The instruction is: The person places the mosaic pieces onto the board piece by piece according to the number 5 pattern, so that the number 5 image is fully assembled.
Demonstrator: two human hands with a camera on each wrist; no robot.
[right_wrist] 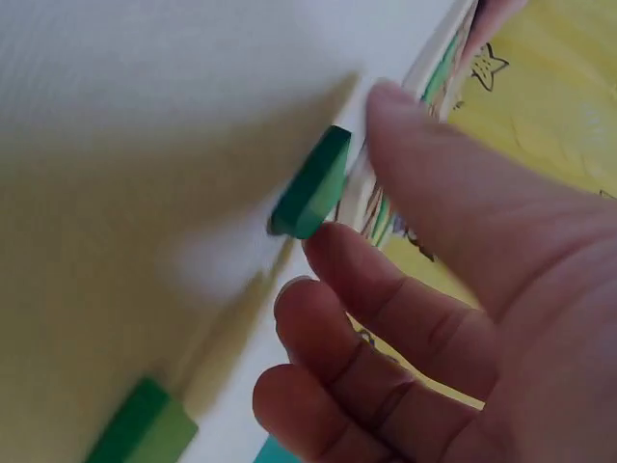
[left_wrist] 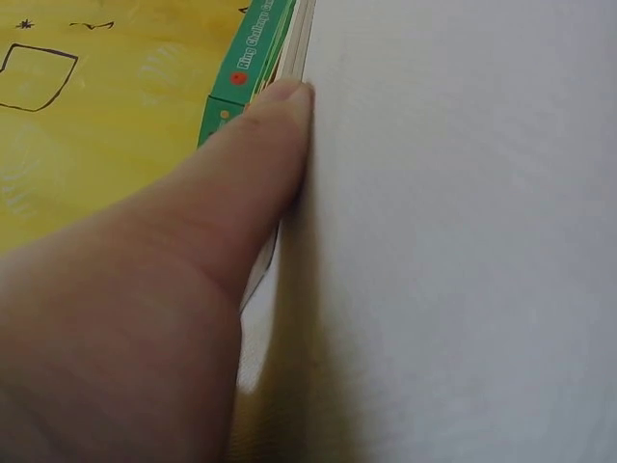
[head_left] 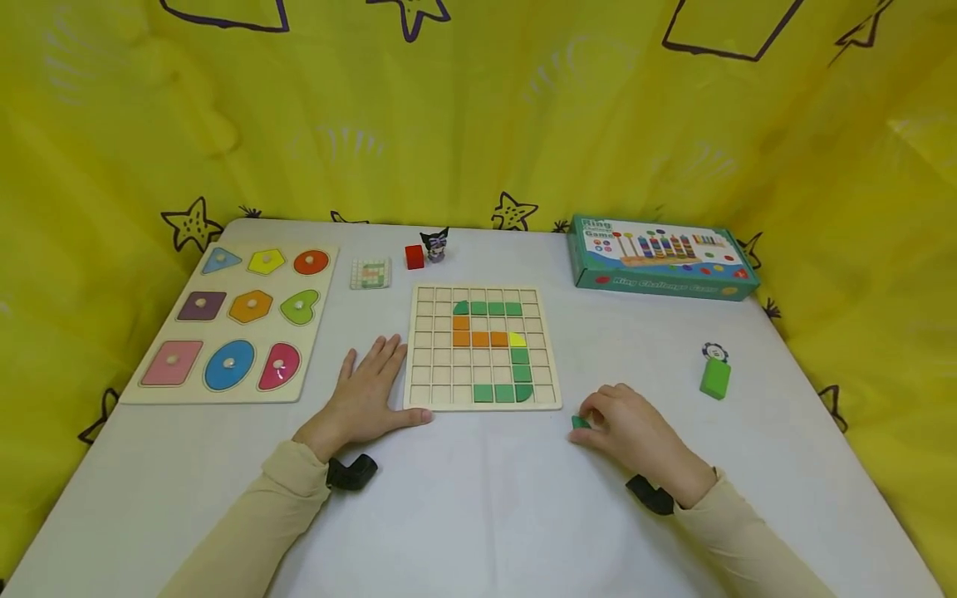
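At the centre of the head view, the grid board [head_left: 483, 347] lies on the white worktop [head_left: 478, 498], carrying green, orange and yellow tiles set in a curving pattern. The left hand [head_left: 368, 397] rests flat on the worktop at the board's lower left corner, fingers straight and spread, holding nothing; its thumb lies along the board's bottom edge. In the left wrist view the thumb [left_wrist: 241, 183] presses against the thin side of the board [left_wrist: 297, 43].

The right hand [head_left: 624, 423] sits lower right of the board, fingers curled, with a small green tile [head_left: 580, 422] at its fingertips. In the right wrist view that green tile [right_wrist: 313, 183] stands on edge on the worktop, touched by a fingertip [right_wrist: 337, 246] from below, the thumb close above it; whether it is truly pinched I cannot tell.

At the left of the head view lies a shape puzzle board [head_left: 235, 324]. A pattern card [head_left: 370, 272], a red block [head_left: 414, 257] and a small figurine [head_left: 435, 245] sit above the grid board. A teal game box [head_left: 661, 257] lies at upper right, and a green block [head_left: 715, 377] with a small round piece [head_left: 714, 352] sits at the right.
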